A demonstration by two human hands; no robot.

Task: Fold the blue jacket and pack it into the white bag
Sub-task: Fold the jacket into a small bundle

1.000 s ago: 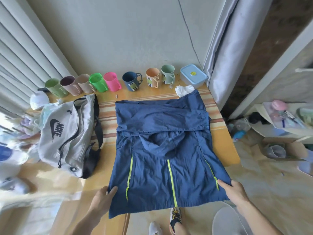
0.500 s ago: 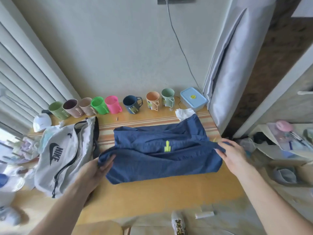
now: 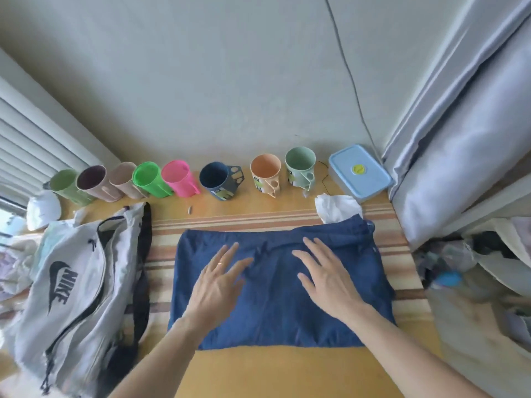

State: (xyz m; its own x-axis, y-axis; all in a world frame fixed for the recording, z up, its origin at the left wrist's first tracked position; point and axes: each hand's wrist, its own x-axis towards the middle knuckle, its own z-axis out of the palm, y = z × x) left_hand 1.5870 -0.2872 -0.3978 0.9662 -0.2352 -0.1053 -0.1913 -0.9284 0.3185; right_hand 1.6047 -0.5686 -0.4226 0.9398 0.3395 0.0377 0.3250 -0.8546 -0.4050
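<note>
Blue cloth fills the middle of my head view: the blue jacket [image 3: 287, 294] lies folded into a wide rectangle on the wooden table [image 3: 275, 372], its long axis running left to right across my front, its near edge close to the table's bare front strip. Both of my hands rest flat on top of it, fingers spread and extended, gripping nothing. My left hand [image 3: 218, 285] presses the left half, my right hand [image 3: 324, 280] the right half, with a crease of fabric between them.

From that pair of palms, the white bag [image 3: 74, 282] sits off to the left, just beside the jacket's left edge and near my left hand; its dark strap [image 3: 143, 254] lies between bag and cloth. The zip opening runs along the bag's upper side and looks partly undone, though I cannot tell how wide it gapes. So the left hand is the nearer one to the bag, and the right is well apart from it.

I judge the bundle is wider than the bag's mouth as it lies, so another fold across the long axis, right side toward left, seems the sensible next move before packing.

Beyond my fingertips a row of coloured cups [image 3: 178, 179] lines the wall
</note>
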